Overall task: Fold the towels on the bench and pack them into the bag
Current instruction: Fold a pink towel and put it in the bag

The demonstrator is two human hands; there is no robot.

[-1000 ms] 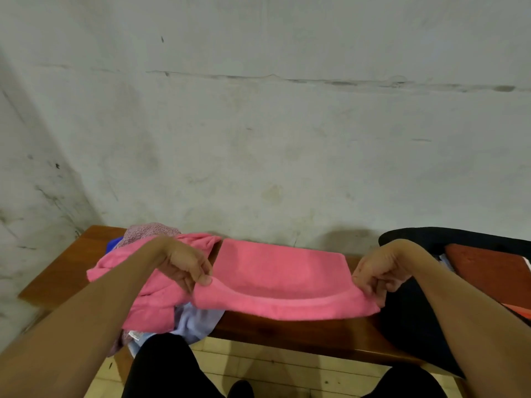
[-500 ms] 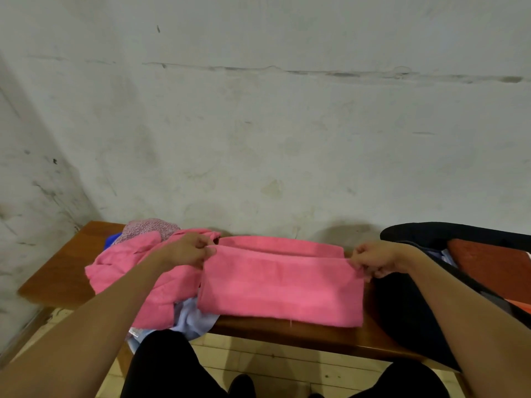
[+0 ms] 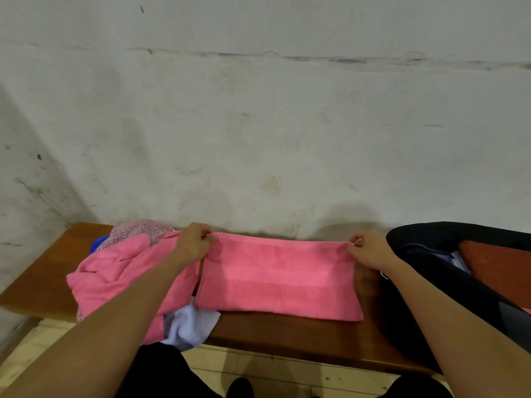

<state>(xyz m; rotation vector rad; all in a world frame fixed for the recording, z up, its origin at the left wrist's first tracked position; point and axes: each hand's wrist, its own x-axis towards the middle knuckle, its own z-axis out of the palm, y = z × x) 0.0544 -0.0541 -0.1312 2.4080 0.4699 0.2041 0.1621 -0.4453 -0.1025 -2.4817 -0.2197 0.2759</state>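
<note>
- A pink towel [image 3: 277, 278] is laid flat on the wooden surface [image 3: 287, 336], folded into a long rectangle, near edge running along the front of the surface.
- The towel's far left corner is pinched by the left hand [image 3: 192, 245], fingers curled round the cloth.
- The far right corner is pinched by the right hand [image 3: 370, 249], thumb and fingers closed on the edge.
- The far edge is held taut between the two hands, close to the wall [image 3: 258, 124].
- A heap of unfolded cloths [image 3: 115, 271] is piled at the left end of the surface, touching the towel's left side: a crumpled pink piece on top, a speckled pinkish one [image 3: 138, 229] behind, a bit of blue at the far left.
- A pale lilac cloth [image 3: 189, 326] is seen hanging over the front edge, under the pink heap.
- A black bag [image 3: 431, 254] is placed at the right end, just beside the right hand, mouth open.
- An orange-red item [image 3: 497, 268] and a light cloth are seen inside the bag.
- Dark trousers and a tiled floor [image 3: 273, 369] are visible below the surface.
</note>
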